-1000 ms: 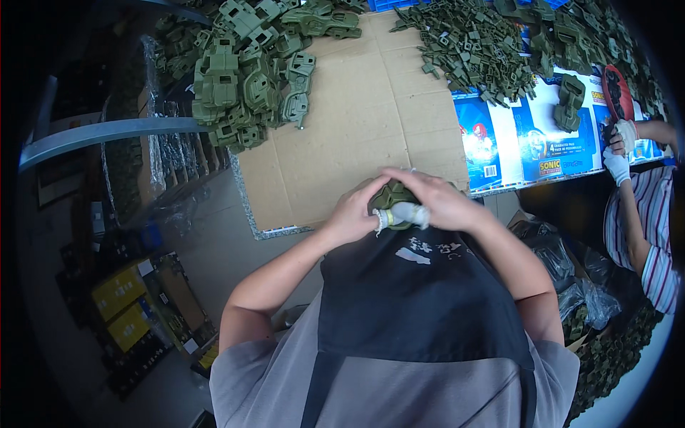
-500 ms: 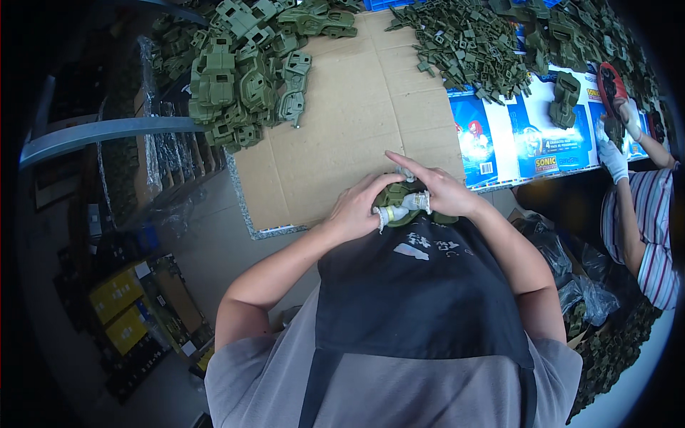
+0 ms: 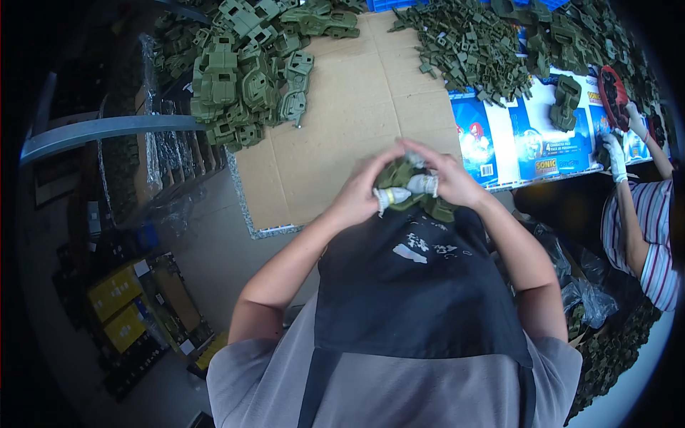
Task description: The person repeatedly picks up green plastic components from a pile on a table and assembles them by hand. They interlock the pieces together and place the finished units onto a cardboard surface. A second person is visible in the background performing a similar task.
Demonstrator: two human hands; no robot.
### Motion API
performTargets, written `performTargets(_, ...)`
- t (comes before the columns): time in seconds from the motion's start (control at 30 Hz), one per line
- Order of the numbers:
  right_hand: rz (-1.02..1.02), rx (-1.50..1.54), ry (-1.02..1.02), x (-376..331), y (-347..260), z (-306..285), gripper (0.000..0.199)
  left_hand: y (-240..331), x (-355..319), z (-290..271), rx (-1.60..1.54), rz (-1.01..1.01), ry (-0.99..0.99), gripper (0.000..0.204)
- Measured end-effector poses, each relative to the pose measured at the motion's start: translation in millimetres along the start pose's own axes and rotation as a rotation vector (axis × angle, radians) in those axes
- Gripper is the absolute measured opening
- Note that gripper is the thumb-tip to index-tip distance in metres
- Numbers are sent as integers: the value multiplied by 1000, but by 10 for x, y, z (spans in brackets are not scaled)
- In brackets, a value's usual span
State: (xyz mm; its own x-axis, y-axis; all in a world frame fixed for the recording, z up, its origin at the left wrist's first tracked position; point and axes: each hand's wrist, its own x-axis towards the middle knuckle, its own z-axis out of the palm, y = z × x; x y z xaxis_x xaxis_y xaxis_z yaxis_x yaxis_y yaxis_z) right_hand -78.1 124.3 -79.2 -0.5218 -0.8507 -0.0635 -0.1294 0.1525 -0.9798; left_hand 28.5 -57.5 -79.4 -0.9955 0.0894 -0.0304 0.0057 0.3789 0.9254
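Close to my apron, at the near edge of the cardboard, both hands hold an olive-green moulded plastic part (image 3: 401, 173). My left hand (image 3: 359, 195) grips it from the left and my right hand (image 3: 458, 184) from the right. White cloth covers wrap both thumbs, which press on the part's near side. The fingers of both hands curve over its far side, with the tips near each other. A pale bit shows by the right fingers, too blurred to name. Much of the part is hidden by the hands.
Larger green plastic parts (image 3: 239, 78) are heaped at the cardboard's (image 3: 342, 93) far left. Many small green pieces (image 3: 467, 53) are piled at far right, beyond blue printed sheets (image 3: 546, 139). A metal bar (image 3: 114, 130) juts in from the left. Another person's gloved hand (image 3: 615, 158) works at right.
Both hands have shifted slightly away from my body with the part, which is turned differently. The right fingers have curled inward. At right, the other person's hands have moved a little.
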Motion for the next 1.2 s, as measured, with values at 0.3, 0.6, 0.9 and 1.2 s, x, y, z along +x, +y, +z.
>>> performTargets(0.3,-173,12,328,-72,-268,-182,69,239,232,44,-656,-96,59,65)
performTargets(0.6,-36,-108,158,-523,-177,-390,62,118,150,-49,41,-59,-202,86)
performTargets(0.9,233,195,365,-1024,-2,-329,62,134,60,176,-425,-124,17,58)
performTargets(1.2,54,102,1320,-1365,1048,-981,55,-128,559,-1091,732,45,669,93)
